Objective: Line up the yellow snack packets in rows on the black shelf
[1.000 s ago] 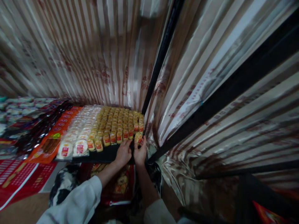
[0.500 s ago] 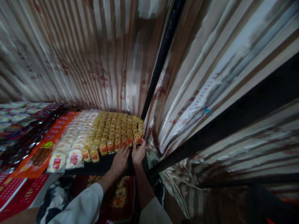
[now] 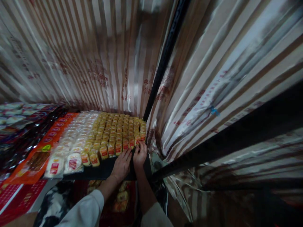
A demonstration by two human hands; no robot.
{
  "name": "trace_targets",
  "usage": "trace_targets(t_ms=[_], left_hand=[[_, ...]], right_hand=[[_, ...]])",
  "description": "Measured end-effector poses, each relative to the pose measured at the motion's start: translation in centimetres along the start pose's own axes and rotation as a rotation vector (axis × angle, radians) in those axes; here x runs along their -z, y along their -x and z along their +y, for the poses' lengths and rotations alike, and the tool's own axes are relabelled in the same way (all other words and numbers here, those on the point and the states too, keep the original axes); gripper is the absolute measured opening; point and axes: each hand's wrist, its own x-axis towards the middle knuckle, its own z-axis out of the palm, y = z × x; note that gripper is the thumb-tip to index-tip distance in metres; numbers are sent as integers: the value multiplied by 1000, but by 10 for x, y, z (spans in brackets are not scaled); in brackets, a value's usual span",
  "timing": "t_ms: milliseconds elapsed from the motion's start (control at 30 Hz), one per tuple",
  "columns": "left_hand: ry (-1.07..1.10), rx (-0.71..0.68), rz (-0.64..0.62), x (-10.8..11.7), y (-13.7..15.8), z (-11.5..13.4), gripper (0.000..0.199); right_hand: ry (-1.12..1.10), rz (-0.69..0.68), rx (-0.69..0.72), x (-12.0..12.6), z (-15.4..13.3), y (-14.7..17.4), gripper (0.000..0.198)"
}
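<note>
Rows of small yellow wrapped snack packs point(image 3: 118, 127) with red labels stand packed together on a dark shelf point(image 3: 99, 170). My left hand point(image 3: 121, 166) lies at the shelf's front edge, its stretched fingers reaching the lower fronts of the packs in the middle right. Just beside it, my right hand point(image 3: 140, 156) has its fingertips against the front packs at the right end, thumb and forefinger apart. Both front packs there stand upright in line. The fingertips partly cover the packs' lower edges, and neither hand has a pack lifted.
Left of the yellow packs are rows of white clear-wrapped packs point(image 3: 74, 161), then orange bags point(image 3: 39, 160) and dark shiny bags. A black post point(image 3: 163, 66) rises at the shelf's right corner. Striped plastic sheeting point(image 3: 99, 63) hangs behind. Red packages point(image 3: 118, 217) lie below.
The pack at the right end, tilted under my right fingers before, now stands upright in the front row. My right fingers have shifted slightly lower; my left hand has barely moved.
</note>
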Motion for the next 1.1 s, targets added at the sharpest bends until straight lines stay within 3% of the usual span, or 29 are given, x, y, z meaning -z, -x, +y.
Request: trace_targets(t_ms=[400, 600, 800, 967, 1100], left_hand=[[22, -12, -7, 2, 3, 2, 45], [95, -21, 6, 16, 13, 8, 40], [175, 36, 1, 19, 64, 19, 34], [259, 37, -1, 13, 121, 24, 34], [383, 172, -147, 0, 151, 22, 31]], right_hand=[[37, -31, 52, 6, -5, 1, 38], [58, -102, 76, 29, -23, 11, 37], [-92, -204, 30, 56, -43, 67, 34], [-112, -420, 53, 67, -47, 126, 32], [-17, -567, 18, 61, -30, 160, 32]])
